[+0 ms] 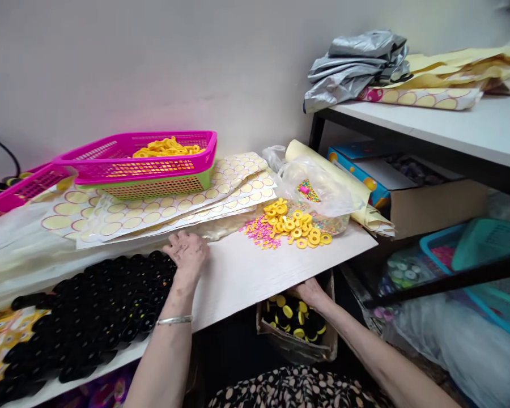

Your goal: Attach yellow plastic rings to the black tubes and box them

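Observation:
My left hand (187, 249) lies at the right end of a dense batch of small round black pieces (106, 300), its fingers bent over the tabletop with nothing visible in them. Below the table's front edge, my right hand (311, 293) reaches to a cardboard box (295, 345); its fingers are hidden by the table edge and the box. Black pieces with yellow discs (300, 317) fill that box. On the white tabletop (233, 277) between my hands lie a pile of yellow rings (300, 226) and a scatter of tiny pink beads (263, 231).
A pink basket (153, 164) of yellow pieces stands on sheets of round stickers (140, 218). A clear bag (318, 187) holds colourful beads. To the right are a shelf (450, 124) with a silver bag (357, 68), a blue carton (357, 170) and a teal bin (484, 289).

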`<action>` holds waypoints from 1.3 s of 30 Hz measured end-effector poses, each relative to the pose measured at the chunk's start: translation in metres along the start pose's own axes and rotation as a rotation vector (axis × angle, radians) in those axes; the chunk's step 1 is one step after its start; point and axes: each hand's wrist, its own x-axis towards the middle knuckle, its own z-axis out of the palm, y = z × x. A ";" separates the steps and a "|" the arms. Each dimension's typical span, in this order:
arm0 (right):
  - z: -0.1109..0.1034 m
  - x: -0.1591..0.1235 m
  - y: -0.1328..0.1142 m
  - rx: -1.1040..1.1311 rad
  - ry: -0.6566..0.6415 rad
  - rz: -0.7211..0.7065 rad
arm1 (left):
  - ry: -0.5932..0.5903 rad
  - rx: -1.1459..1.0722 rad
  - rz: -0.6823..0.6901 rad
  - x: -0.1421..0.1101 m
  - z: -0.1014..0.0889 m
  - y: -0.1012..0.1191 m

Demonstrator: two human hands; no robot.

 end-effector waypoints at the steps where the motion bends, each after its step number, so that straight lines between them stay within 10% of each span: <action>1: -0.001 -0.002 0.001 -0.002 -0.014 0.005 | -0.014 0.001 0.007 0.004 0.004 0.000; 9: -0.033 -0.041 -0.032 -0.325 -0.183 0.009 | 0.042 -0.019 0.078 0.001 0.005 -0.006; 17: -0.017 0.040 -0.075 -0.514 0.077 -0.365 | -0.097 -0.652 0.103 -0.049 -0.015 0.047; 26: 0.005 0.068 -0.071 -0.829 0.059 -0.310 | -0.282 -1.122 0.030 -0.102 0.018 0.084; 39: -0.020 0.055 -0.080 -0.765 -0.143 0.021 | -0.188 -1.059 0.212 -0.110 0.027 0.083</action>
